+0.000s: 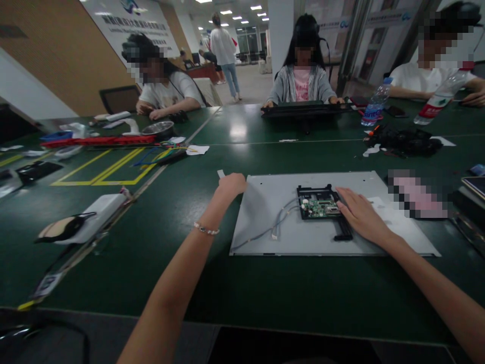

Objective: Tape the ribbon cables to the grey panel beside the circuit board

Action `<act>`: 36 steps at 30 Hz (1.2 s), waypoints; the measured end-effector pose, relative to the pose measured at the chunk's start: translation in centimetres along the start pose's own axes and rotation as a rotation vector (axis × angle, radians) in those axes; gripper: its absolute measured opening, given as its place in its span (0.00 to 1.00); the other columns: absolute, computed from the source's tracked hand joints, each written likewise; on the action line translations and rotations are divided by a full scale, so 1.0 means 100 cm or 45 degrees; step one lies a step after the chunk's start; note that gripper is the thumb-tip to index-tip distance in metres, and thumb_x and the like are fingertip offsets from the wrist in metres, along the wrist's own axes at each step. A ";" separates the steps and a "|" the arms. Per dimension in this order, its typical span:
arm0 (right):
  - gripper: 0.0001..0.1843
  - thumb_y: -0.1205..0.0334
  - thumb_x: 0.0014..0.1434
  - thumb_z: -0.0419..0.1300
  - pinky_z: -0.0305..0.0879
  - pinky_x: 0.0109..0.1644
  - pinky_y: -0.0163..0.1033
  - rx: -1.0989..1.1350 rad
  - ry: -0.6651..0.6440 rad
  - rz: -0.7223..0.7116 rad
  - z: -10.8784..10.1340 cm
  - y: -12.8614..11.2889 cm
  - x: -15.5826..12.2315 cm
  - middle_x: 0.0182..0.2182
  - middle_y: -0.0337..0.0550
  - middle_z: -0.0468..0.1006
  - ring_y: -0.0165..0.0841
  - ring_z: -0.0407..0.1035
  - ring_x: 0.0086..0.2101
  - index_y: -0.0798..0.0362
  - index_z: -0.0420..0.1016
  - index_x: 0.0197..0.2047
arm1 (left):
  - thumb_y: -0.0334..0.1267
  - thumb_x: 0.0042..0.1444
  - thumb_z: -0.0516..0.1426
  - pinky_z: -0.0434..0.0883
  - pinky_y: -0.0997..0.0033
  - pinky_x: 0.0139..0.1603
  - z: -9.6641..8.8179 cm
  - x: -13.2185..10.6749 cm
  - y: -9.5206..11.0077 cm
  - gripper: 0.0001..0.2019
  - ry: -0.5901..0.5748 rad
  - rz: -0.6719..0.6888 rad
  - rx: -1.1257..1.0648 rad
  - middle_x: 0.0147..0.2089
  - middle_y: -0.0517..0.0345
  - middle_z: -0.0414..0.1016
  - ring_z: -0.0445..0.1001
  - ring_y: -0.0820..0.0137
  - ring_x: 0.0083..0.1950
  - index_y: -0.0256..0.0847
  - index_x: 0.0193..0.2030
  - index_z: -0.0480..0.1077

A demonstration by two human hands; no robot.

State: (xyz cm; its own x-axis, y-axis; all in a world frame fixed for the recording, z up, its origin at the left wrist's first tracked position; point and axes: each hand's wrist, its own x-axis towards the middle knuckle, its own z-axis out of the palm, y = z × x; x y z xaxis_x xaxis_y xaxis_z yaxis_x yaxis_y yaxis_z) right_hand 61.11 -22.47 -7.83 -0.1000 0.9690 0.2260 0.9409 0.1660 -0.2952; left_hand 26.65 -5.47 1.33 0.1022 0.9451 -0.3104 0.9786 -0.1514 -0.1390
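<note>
A flat grey-white metal panel (273,202) lies on the green table before me. On it sits a black plastic bracket (343,228) carrying a green circuit board (320,208). A grey cable (278,222) runs from the board toward the panel's near left corner. My right hand (358,210) rests with fingers stretched out along the board's right side, touching the bracket. At the panel's far left corner, my left hand (230,186) is closed, its fingertips mostly hidden. A small white strip (221,174) shows just behind that hand; I cannot tell whether it is held.
Left of me lies a white power strip (96,217). Yellow tape (94,182) marks the table farther off. A blurred pink item (419,194) is right of the panel, with bottles (375,103) beyond. Across the table, a person (303,76) holds a dark flat panel (305,110).
</note>
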 end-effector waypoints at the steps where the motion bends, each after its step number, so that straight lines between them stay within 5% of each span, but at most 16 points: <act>1: 0.30 0.49 0.69 0.37 0.51 0.65 0.58 -0.002 0.001 -0.003 0.000 0.001 0.000 0.65 0.53 0.61 0.45 0.52 0.65 0.53 0.52 0.69 | 0.31 0.56 0.50 0.71 0.56 0.51 -0.004 0.001 -0.006 0.22 0.032 -0.017 0.015 0.53 0.32 0.74 0.73 0.49 0.56 0.30 0.55 0.74; 5: 0.30 0.49 0.69 0.37 0.52 0.65 0.59 -0.014 0.010 -0.014 0.001 0.003 0.001 0.65 0.54 0.62 0.46 0.53 0.65 0.55 0.52 0.69 | 0.28 0.56 0.50 0.68 0.67 0.56 -0.017 0.009 -0.040 0.25 0.153 0.092 0.112 0.58 0.43 0.72 0.72 0.59 0.58 0.35 0.61 0.69; 9: 0.31 0.49 0.69 0.37 0.53 0.64 0.59 -0.017 0.013 -0.027 0.001 0.004 0.001 0.65 0.54 0.62 0.47 0.54 0.64 0.54 0.52 0.69 | 0.34 0.56 0.54 0.67 0.70 0.56 -0.017 0.011 -0.062 0.21 0.125 0.268 0.188 0.57 0.49 0.74 0.73 0.61 0.57 0.38 0.57 0.72; 12: 0.30 0.49 0.70 0.37 0.51 0.65 0.59 -0.006 0.010 -0.013 0.000 0.002 0.000 0.65 0.53 0.61 0.46 0.52 0.65 0.54 0.52 0.69 | 0.39 0.54 0.58 0.70 0.67 0.53 -0.011 0.011 -0.062 0.18 0.135 0.199 0.242 0.51 0.47 0.77 0.75 0.59 0.53 0.39 0.51 0.75; 16: 0.30 0.50 0.70 0.37 0.51 0.66 0.59 0.002 0.008 -0.011 0.001 0.002 0.000 0.66 0.53 0.61 0.46 0.52 0.65 0.53 0.52 0.69 | 0.33 0.56 0.55 0.72 0.66 0.48 -0.004 0.014 -0.056 0.14 0.169 0.101 0.337 0.48 0.39 0.78 0.76 0.56 0.51 0.33 0.46 0.77; 25: 0.31 0.49 0.69 0.37 0.52 0.65 0.60 0.010 0.010 -0.013 0.001 0.004 0.001 0.65 0.54 0.61 0.47 0.52 0.65 0.53 0.51 0.70 | 0.31 0.59 0.51 0.73 0.64 0.46 -0.005 0.018 -0.062 0.16 0.360 0.065 0.350 0.46 0.38 0.78 0.77 0.56 0.48 0.33 0.46 0.78; 31: 0.30 0.50 0.69 0.38 0.53 0.64 0.61 0.003 0.013 -0.031 0.002 0.005 0.002 0.65 0.53 0.61 0.48 0.53 0.64 0.51 0.50 0.70 | 0.35 0.61 0.49 0.71 0.62 0.46 -0.027 -0.013 -0.016 0.16 0.487 0.300 0.326 0.43 0.41 0.79 0.77 0.57 0.46 0.36 0.42 0.79; 36: 0.30 0.50 0.69 0.38 0.53 0.64 0.60 -0.015 0.016 -0.031 0.002 0.005 0.002 0.65 0.54 0.62 0.47 0.53 0.65 0.53 0.51 0.70 | 0.31 0.61 0.50 0.71 0.61 0.45 -0.013 -0.037 0.047 0.15 0.404 0.562 0.365 0.43 0.36 0.78 0.77 0.55 0.46 0.32 0.42 0.79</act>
State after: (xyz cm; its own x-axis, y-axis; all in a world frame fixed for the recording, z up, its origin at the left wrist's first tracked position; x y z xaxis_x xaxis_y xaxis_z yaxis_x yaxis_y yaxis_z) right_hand 61.51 -22.13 -8.14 -0.1186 0.9624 0.2445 0.9420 0.1869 -0.2786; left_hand 31.08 -9.33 3.07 0.5783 0.8087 -0.1075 0.7492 -0.5786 -0.3224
